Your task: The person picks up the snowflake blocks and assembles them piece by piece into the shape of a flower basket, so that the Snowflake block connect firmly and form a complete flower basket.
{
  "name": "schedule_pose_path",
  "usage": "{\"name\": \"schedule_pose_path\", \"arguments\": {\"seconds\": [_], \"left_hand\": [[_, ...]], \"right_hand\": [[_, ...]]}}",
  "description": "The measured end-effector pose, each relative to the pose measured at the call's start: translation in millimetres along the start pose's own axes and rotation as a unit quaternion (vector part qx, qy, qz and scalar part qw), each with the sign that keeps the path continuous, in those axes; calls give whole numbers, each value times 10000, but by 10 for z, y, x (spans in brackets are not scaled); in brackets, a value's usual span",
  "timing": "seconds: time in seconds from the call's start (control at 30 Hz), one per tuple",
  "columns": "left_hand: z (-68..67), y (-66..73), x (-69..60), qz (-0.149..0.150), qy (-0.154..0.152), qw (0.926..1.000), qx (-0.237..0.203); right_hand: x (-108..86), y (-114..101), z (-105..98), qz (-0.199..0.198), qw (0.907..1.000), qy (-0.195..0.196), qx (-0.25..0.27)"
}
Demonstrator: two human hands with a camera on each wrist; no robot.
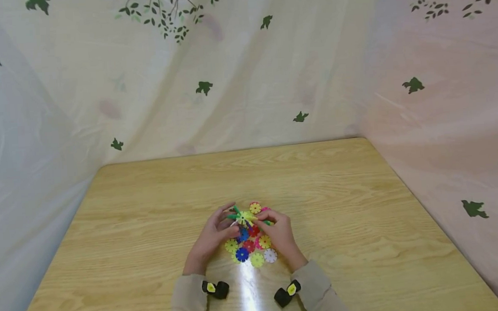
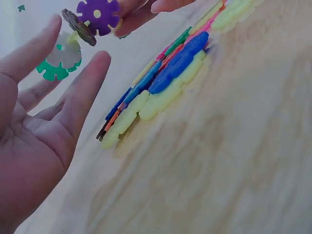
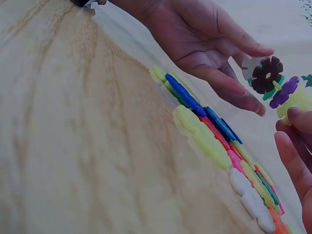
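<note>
Above a loose pile of snowflake discs, flat notched plastic flowers, hangs a small joined cluster of them (image 1: 245, 218). The wrist views show its purple disc (image 3: 284, 91), dark brown disc (image 3: 267, 74) and green disc (image 2: 52, 72), plus a whitish one. My right hand (image 1: 280, 233) pinches a yellow disc (image 3: 290, 105) at the cluster's right end between thumb and fingers. Around the other end, the fingers of my left hand (image 1: 212, 233) are spread and relaxed; whether a fingertip touches the cluster I cannot tell.
Below the hands, the pile on the wooden table (image 1: 150, 203) includes a dark blue disc (image 1: 242, 254), a white disc (image 1: 270, 255) and several yellow, red and pink ones. A printed cloth (image 1: 246, 104) hangs behind the table. Black wrist cameras sit on both sleeves.
</note>
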State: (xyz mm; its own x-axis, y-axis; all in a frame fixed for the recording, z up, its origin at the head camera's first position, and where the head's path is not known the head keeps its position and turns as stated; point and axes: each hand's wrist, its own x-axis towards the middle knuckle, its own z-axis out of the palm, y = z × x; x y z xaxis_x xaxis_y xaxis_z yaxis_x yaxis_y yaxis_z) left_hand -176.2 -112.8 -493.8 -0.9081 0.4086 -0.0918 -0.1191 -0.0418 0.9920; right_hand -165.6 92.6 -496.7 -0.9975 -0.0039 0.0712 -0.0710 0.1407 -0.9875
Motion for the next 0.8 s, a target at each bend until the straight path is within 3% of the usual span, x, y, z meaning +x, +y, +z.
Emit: {"name": "schedule_pose_path", "arguments": {"seconds": [0.2,0.43,0.63,0.8], "left_hand": [[14,9,14,248,656,9973,-222],[18,9,10,387,1085,9931,-228],[6,18,11,289,1100,9935,-100],[5,6,-2,110,778,9969,-63]], "right_hand": [[8,15,4,2,9998,100,161],[8,32,11,-387,9985,-29,-395],[-2,25,8,-395,9981,-266,-381],[-13,32,-7,-490,9963,-546,-437]]}}
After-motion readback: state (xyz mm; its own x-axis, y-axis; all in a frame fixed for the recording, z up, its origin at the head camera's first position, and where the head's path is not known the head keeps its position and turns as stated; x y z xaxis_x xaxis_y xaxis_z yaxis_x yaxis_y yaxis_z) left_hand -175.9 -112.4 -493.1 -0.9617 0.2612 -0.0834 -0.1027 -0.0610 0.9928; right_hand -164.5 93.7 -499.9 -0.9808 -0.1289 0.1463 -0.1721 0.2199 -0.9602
